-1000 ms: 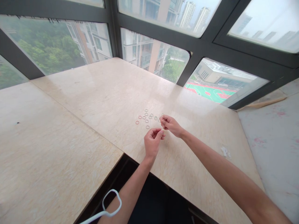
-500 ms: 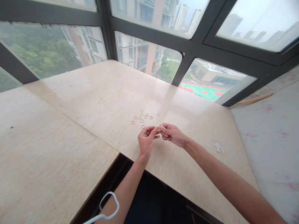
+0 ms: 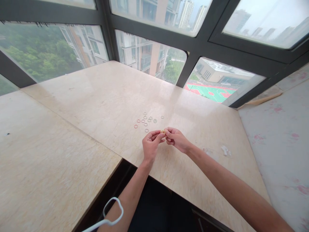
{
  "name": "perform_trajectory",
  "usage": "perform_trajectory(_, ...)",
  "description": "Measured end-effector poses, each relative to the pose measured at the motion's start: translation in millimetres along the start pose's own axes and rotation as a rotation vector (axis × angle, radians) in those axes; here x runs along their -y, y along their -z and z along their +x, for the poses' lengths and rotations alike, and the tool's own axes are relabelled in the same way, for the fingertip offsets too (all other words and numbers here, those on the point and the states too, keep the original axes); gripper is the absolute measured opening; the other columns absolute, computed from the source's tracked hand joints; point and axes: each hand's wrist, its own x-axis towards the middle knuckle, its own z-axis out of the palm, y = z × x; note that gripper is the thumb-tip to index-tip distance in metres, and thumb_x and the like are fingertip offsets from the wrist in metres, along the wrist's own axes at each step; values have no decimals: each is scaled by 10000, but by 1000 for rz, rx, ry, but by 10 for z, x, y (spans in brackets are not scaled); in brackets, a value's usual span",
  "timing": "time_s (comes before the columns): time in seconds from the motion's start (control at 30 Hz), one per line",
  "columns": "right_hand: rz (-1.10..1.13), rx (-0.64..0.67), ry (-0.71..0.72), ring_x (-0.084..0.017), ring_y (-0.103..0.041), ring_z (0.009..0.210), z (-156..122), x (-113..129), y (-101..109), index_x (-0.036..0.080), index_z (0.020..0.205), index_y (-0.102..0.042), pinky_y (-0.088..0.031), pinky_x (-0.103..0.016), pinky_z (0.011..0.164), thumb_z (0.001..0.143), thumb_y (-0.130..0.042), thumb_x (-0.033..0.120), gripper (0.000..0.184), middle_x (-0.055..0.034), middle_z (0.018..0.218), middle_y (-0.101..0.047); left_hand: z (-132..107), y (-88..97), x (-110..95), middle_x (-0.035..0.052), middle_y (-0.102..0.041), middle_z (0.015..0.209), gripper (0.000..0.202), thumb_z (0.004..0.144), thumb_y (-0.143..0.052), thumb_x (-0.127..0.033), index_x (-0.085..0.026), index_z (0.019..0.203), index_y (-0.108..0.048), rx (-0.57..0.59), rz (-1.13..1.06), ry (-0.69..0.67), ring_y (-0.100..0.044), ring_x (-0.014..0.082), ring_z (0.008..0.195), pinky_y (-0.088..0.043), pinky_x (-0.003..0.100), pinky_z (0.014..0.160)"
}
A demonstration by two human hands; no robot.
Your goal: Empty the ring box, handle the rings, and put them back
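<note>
Pinching a small yellow looped item (image 3: 163,131) between them, the bare left hand (image 3: 150,145) and bare right hand (image 3: 178,139) are positioned above the cream marbled counter (image 3: 96,96), near scattered thin red and greenish rings (image 3: 155,121).

Some rings (image 3: 163,132) are yellow or red, the countertop (image 3: 96,96) marbled beige, the wallpaper (image 3: 282,141) white with pink flowers.

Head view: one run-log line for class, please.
left hand: pinching thin yellow rings | right hand: same | loose coloured rings: on beige marbled tabletop
</note>
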Motion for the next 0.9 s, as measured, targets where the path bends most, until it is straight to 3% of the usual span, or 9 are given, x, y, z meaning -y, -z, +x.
perform_trajectory(0.13, -54, -60, 7, -54, -321, 507, -11, -20, -35, 164, 756, -473, -191, -203, 468, 715, -744, 481, 419, 57, 584, -412, 7, -2, 28, 108, -716, 875, 340, 683, -804, -290, -84, 925, -681, -14, 22, -26, -694, 189, 765, -607, 329, 712)
perform_trajectory(0.4, -212, -195, 128, -81, -450, 499, -180, -33, -72, 162, 958, -569, -344, -212, 458, 803, -648, 466, 351, 29, 605, -535, 3, -9, 35, 101, -714, 870, 314, 723, -773, -306, -93, 940, -693, -2, 68, -63, -699, 208, 802, -610, 330, 714)
perform_trajectory(0.57, -290, -219, 231, -122, -562, 575, -326, -101, -97, 149, 1084, -617, -424, -229, 443, 791, -669, 423, 405, -39, 761, -635, -17, -2, 59, 90, -719, 871, 307, 729, -766, -310, -105, 952, -720, 51, 105, -93, -697, 205, 805, -608, 349, 761)
perform_trajectory(0.7, -325, -255, 304, -140, -615, 609, -480, -164, -92, 164, 1065, -685, -465, -241, 448, 806, -659, 399, 350, -77, 888, -684, -166, -2, 68, 90, -722, 931, 303, 734, -763, -312, -121, 967, -737, 76, 168, -88, -697, 203, 806, -606, 355, 783)
perform_trajectory(0.9, -359, -398, 345, -136, -613, 577, -853, -216, -51, 169, 958, -738, -448, -233, 438, 820, -647, 395, 280, -77, 848, -700, -519, -118, 121, 79, -718, 994, 282, 739, -758, -317, -155, 971, -750, 120, 231, -42, -692, 218, 872, -599, 355, 815)
